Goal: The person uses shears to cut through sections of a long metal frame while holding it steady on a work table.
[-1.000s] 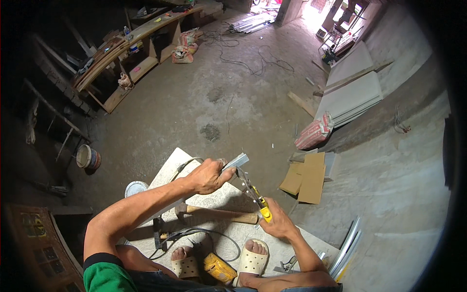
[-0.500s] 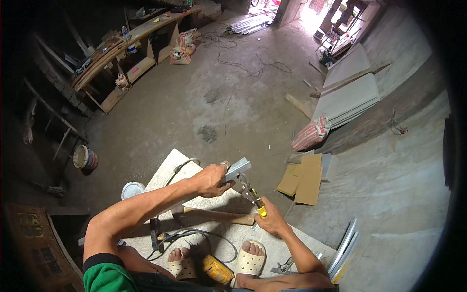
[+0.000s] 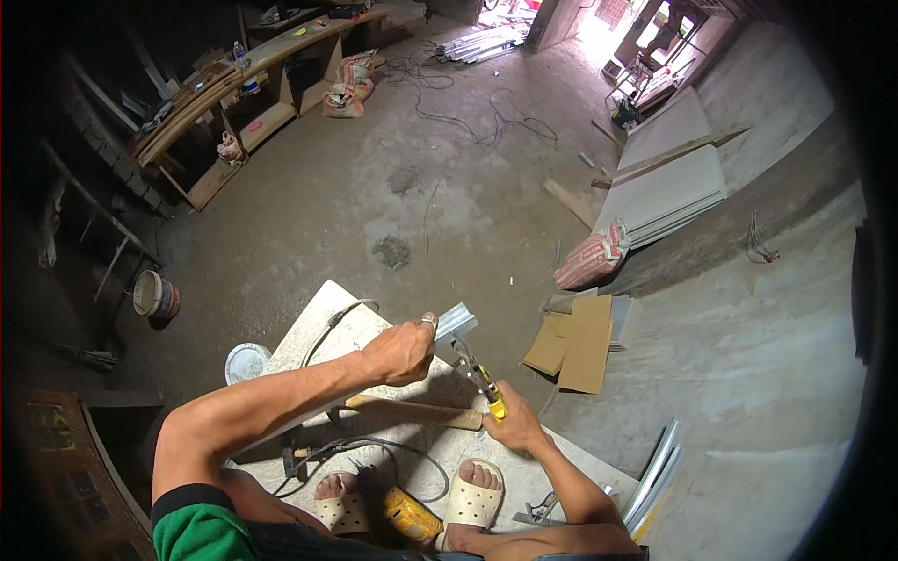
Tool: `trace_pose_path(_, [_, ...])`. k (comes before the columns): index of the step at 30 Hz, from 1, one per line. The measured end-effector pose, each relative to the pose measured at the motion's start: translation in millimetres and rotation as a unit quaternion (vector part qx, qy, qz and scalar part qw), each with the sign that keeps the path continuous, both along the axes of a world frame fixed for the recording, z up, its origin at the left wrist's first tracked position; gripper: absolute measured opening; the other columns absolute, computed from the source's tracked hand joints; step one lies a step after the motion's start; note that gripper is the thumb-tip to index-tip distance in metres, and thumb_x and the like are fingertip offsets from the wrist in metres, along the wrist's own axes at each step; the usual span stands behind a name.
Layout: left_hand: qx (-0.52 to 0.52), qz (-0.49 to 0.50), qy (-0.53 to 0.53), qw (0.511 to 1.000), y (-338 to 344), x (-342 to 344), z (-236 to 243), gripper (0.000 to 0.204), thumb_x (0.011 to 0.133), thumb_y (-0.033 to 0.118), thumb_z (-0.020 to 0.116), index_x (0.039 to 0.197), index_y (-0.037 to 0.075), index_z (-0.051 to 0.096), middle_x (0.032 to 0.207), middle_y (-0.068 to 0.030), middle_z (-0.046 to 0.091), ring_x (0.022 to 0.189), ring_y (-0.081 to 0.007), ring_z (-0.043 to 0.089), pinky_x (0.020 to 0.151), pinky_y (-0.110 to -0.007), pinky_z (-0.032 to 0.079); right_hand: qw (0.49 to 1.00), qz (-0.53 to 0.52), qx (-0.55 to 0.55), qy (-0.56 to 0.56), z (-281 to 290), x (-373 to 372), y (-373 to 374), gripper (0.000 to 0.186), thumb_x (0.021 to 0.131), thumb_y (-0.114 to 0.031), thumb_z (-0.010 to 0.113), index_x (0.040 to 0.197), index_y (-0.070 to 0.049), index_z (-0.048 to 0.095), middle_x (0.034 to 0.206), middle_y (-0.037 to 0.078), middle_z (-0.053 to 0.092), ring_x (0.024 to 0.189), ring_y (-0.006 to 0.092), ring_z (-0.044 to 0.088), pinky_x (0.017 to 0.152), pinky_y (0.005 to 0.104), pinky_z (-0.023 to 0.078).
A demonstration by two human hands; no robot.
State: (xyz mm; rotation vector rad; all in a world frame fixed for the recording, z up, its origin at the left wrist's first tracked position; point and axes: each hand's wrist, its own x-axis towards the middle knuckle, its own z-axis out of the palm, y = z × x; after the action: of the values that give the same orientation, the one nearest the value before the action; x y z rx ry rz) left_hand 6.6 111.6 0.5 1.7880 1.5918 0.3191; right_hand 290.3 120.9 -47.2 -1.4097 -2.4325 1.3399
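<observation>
My left hand [image 3: 402, 354] is closed around a silver metal channel [image 3: 456, 323], whose end juts out past the fingers. Yellow-handled metal snips [image 3: 480, 376] are in my right hand [image 3: 514, 418], fingers wrapped round the grips. Their jaws meet the lower edge of the channel near its end; whether they bite into it I cannot tell. Below the hands lies a pale board [image 3: 327, 304] with a wooden handle [image 3: 421, 411] across it. Between my sandalled feet rests a yellow power tool [image 3: 412, 516], and a black cable [image 3: 435, 467] loops beside it.
A white round lid or tub [image 3: 247, 363] stands at the board's left edge. Cardboard pieces [image 3: 586, 346], a red-and-white sack [image 3: 591, 257] and stacked sheets [image 3: 673, 201] line the right wall. Metal profiles [image 3: 653, 481] lie at lower right. A bucket [image 3: 156, 295] stands left.
The whole view has shifted slightly. Both hands stay together at the channel's end, which is still gripped, with the snips at its edge.
</observation>
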Motion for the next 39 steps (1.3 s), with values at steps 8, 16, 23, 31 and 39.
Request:
trace_pose_path(8, [0.019,-0.018,-0.014,1.000,5.5,20.5,-10.2,0.025,0.081,0.005,0.048,0.097,-0.014,0.046,0.084,-0.0367,0.059,0.082,-0.0520,0.061,0.068,-0.056,0.048,0.997,-0.071,-0.010,0.023,-25.9,4.2,3.3,0.029,0.075,-0.023,0.064,0.084,0.000,0.049,0.073,0.024,0.058,0.074,0.0470,0.057,0.065,0.0505,0.044])
trace_pose_path(16, [0.106,0.139,0.031,0.984,0.2,16.6,-9.8,0.027,0.090,0.021,0.058,0.103,-0.002,0.052,0.090,-0.0284,0.061,0.079,-0.0476,0.060,0.069,-0.055,0.046,0.985,-0.158,0.063,0.012,21.5,-10.9,-7.0,0.029,0.078,-0.025,0.067,0.076,0.000,0.052,0.069,0.021,0.058,0.067,0.0409,0.059,0.062,0.0464,0.045])
trace_pose_path(23, [0.090,0.170,0.079,0.978,-0.3,2.9,24.7,0.019,0.087,0.016,0.062,0.089,-0.002,0.056,0.066,-0.0241,0.059,0.065,-0.0440,0.061,0.058,-0.051,0.045,0.994,-0.070,-0.050,0.069,45.7,-23.3,-28.2,0.048,0.079,-0.020,0.063,0.117,0.001,0.042,0.098,0.027,0.056,0.092,0.0397,0.057,0.081,0.0456,0.045])
trace_pose_path(31, [0.065,0.171,0.081,0.980,6.4,0.9,43.9,0.040,0.080,0.031,0.077,0.091,-0.005,0.064,0.066,-0.0197,0.065,0.060,-0.0282,0.067,0.057,-0.040,0.049,0.992,-0.086,-0.064,0.073,22.5,12.0,-33.9,0.068,0.073,-0.027,0.064,0.126,0.006,0.037,0.108,0.030,0.055,0.106,0.0429,0.054,0.091,0.0464,0.044])
trace_pose_path(39, [0.050,0.176,0.091,0.979,9.6,16.1,50.2,0.036,0.081,0.027,0.076,0.086,-0.006,0.064,0.063,-0.0203,0.063,0.056,-0.0285,0.065,0.055,-0.040,0.048,0.993,-0.093,-0.020,0.072,16.9,12.8,-33.3,0.082,0.074,-0.032,0.065,0.137,0.006,0.029,0.121,0.033,0.050,0.116,0.0443,0.050,0.098,0.0459,0.042])
